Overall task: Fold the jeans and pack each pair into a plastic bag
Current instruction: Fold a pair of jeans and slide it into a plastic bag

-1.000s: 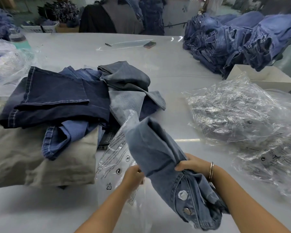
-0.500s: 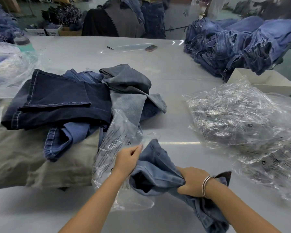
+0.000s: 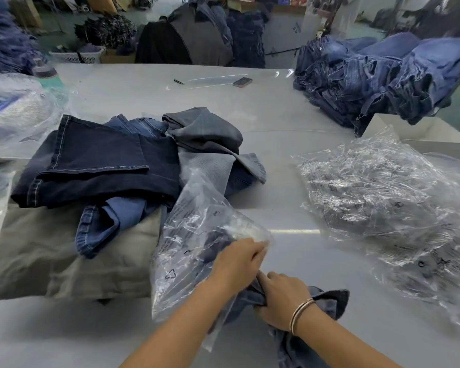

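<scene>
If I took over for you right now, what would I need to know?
Left hand: holds the plastic bag by its mouth.
Right hand: grips the blue jeans, pushing them in.
Done: one end of the jeans is inside the bag.
Left: push the rest in. The jeans pile on the table needs folding and bagging; spare bags lie on the right.

Clear plastic bag [image 3: 197, 251] with black print; faded blue jeans [image 3: 327, 305]; dark navy denim [image 3: 104, 166]; grey table [image 3: 290, 120].
</scene>
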Tool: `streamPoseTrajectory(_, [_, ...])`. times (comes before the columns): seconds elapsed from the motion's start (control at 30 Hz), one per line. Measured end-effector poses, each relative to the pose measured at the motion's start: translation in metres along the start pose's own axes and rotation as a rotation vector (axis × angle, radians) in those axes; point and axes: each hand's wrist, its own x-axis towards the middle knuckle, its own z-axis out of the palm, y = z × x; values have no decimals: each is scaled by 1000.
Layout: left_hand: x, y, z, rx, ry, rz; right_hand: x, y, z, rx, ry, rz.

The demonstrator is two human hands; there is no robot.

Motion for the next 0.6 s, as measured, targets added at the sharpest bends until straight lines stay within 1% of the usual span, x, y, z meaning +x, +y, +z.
streamPoseTrajectory(0.07, [-10, 3, 11, 75, -58, 72, 3, 2, -4, 198, 24, 82])
streamPoseTrajectory(0.1, [-15, 3, 13, 93, -52, 93, 3, 5, -7, 265, 17, 113])
streamPoseTrajectory(0.2, [-23, -2, 9, 92, 55, 114, 2, 15, -7, 431, 54, 187])
streamPoseTrajectory(0.23, [-25, -1, 7, 83, 81, 135, 2, 16, -8, 433, 84, 187])
streamPoseTrajectory(0.27, [-26, 2, 6, 61, 92, 170, 3, 16, -7, 496, 84, 248])
streamPoseTrajectory(0.3, [-27, 7, 5, 41, 85, 212, 3, 14, -7, 520, 106, 263])
streamPoseTrajectory(0.37, [-30, 21, 6, 33, 42, 302, 7, 6, -4, 474, 199, 238])
streamPoseTrajectory(0.4, [-30, 26, 9, 46, 26, 352, 9, 4, -1, 500, 299, 255])
streamPoseTrajectory(0.43, [-30, 29, 10, 51, 0, 391, 7, 6, 5, 613, 240, 250])
streamPoseTrajectory(0.47, [-30, 32, 10, 40, -19, 420, 5, 6, 3, 584, 228, 290])
streamPoseTrajectory(0.5, [-31, 34, 7, 28, -25, 443, 6, 7, 4, 629, 190, 326])
streamPoseTrajectory(0.53, [-31, 33, 3, 11, 12, 472, 4, 12, 10, 677, 139, 266])
streamPoseTrajectory(0.57, [-29, 30, 0, 25, 99, 491, 6, 14, 5, 711, 150, 283])
streamPoseTrajectory(0.6, [-27, 26, -2, 58, 205, 489, 8, 14, 2, 729, 199, 303])
